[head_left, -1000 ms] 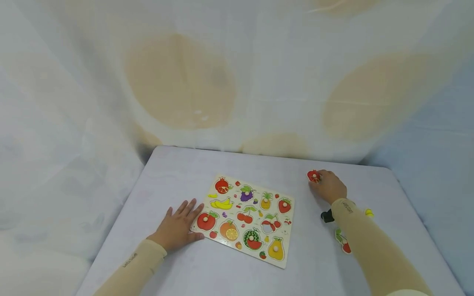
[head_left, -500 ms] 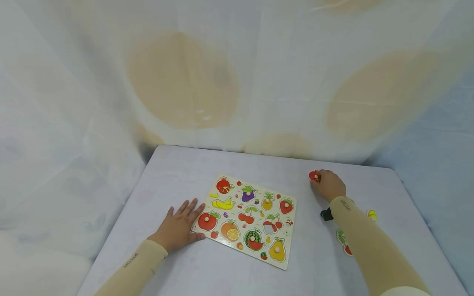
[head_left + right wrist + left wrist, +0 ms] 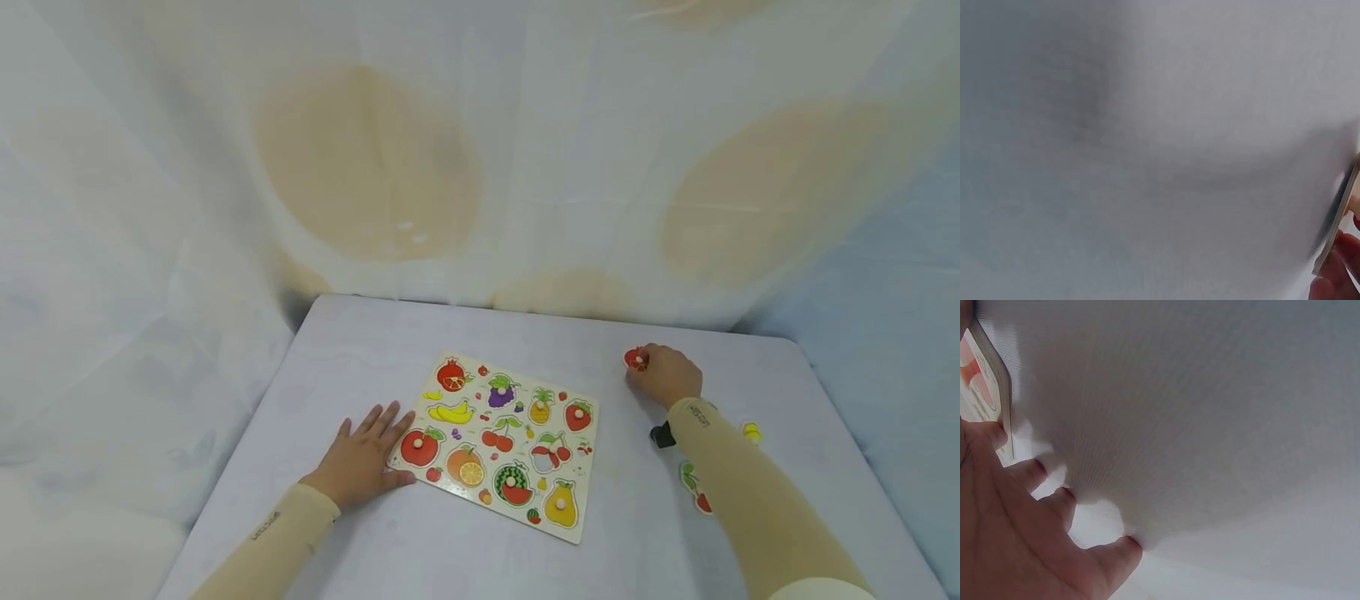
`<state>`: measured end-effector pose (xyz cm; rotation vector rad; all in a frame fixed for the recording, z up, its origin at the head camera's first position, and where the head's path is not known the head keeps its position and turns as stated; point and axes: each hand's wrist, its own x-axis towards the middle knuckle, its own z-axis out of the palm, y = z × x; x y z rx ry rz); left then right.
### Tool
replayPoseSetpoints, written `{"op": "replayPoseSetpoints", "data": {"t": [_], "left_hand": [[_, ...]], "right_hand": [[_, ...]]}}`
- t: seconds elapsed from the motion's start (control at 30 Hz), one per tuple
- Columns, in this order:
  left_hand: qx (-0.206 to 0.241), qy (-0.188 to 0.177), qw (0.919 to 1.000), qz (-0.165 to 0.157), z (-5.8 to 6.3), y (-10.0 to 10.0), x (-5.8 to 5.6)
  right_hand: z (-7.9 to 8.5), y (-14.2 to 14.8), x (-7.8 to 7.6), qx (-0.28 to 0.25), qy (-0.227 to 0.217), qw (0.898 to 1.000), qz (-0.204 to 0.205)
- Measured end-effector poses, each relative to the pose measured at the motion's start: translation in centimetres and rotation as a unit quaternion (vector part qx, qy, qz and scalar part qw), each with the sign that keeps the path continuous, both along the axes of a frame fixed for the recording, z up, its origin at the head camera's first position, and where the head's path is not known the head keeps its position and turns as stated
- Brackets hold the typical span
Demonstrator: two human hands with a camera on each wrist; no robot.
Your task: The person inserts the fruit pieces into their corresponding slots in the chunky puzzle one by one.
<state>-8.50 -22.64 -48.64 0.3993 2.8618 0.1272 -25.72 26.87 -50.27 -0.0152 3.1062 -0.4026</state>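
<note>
Your right hand (image 3: 667, 379) has its fingers drawn in, pinching the pomegranate piece (image 3: 632, 357), right of centre in the head frame; in the right wrist view the piece sits edge-on and slanted at the lower right border, fingertips on its lower end; can't tell whether it touches the table (image 3: 360, 333).

Your left hand (image 3: 356, 467) is palm down, fingers spread wide, left of centre in the head frame; index tip meets the left edge of the fruit board (image 3: 487, 425), thumb tip by its near corner; nothing gripped.

Board lies flat at mid-frame, turned slightly; knobbed pieces on it include the apple piece (image 3: 415, 454), grape piece (image 3: 498, 400), strawberry piece (image 3: 576, 423), watermelon piece (image 3: 517, 496) and pear piece (image 3: 557, 515); the pomegranate slot (image 3: 452, 373) is at its upper left, printed fruit showing.

Cherry piece (image 3: 688, 477) lies lower right, beside your right sleeve (image 3: 757, 500); a yellow piece (image 3: 752, 432) is on the sleeve's other side, partly covered; a small black object (image 3: 662, 436) sits at the cuff; pale backdrop (image 3: 562, 167) with tan circles fills the upper frame.
</note>
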Motion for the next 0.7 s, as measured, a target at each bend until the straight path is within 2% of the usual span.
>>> {"op": "replayPoseSetpoints", "data": {"t": [0.2, 0.47, 0.7], "left_hand": [[-0.002, -0.001, 1.0000, -0.003, 0.0, -0.1, -0.1], [-0.003, -0.003, 1.0000, -0.007, 0.6, -0.1, 0.1], [0.000, 0.002, 1.0000, -0.008, 0.1, -0.3, 0.1]], "right_hand": [[0.9, -0.4, 0.8, 0.005, 0.006, 1.000, 0.008], [2.1, -2.6, 1.5, -0.013, -0.004, 1.000, -0.002], [3.8, -5.1, 2.5, -0.029, 0.005, 1.000, 0.010]]}}
